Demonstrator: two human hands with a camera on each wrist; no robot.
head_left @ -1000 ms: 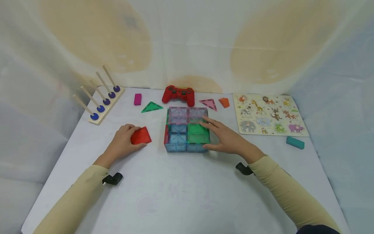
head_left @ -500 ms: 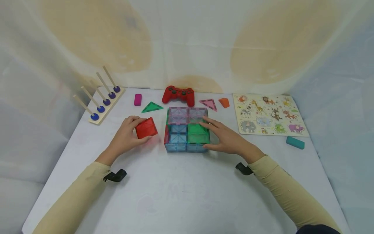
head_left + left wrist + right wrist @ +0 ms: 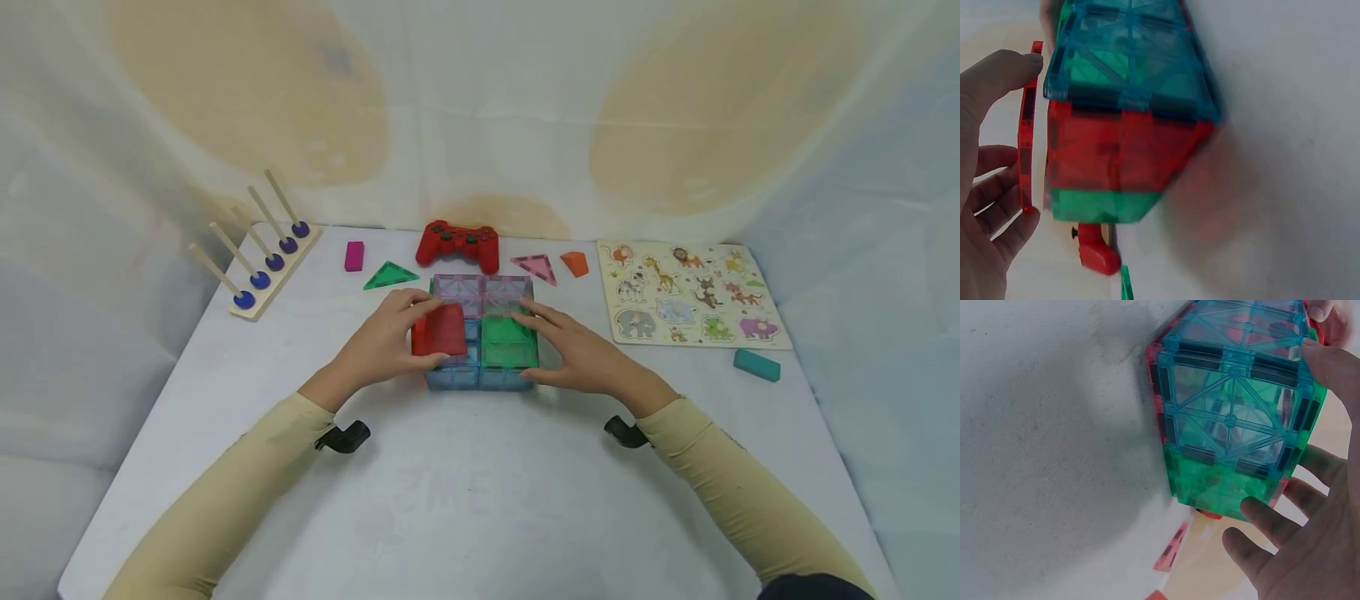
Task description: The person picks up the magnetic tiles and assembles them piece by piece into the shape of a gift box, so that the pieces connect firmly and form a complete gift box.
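In the head view a translucent box of magnetic tiles [image 3: 508, 342] stands mid-table, with blue, green, red and pink panels. My left hand [image 3: 378, 343] pinches a red square magnetic tile [image 3: 444, 328] between thumb and fingertips over the box's left part. Seen edge-on in the left wrist view, that red tile [image 3: 1025, 134] is just off the box's top, with a narrow gap. My right hand [image 3: 581, 354] spreads along the right side of the box, thumb near the front corner. In the right wrist view its fingers [image 3: 1272, 522] lie loosely extended against the green and blue panels.
Behind the box are a red game controller [image 3: 457, 244], a green triangle tile [image 3: 390, 275] and a pink triangle tile [image 3: 537, 267]. A wooden peg stand [image 3: 273, 275] is at left, an animal puzzle board [image 3: 690, 296] at right. Magenta [image 3: 354, 256], orange [image 3: 576, 263] and teal blocks [image 3: 757, 365] lie around.
My left hand has lifted the red tile from the table left of the box and carried it right, over the box. The right hand has stayed in place.
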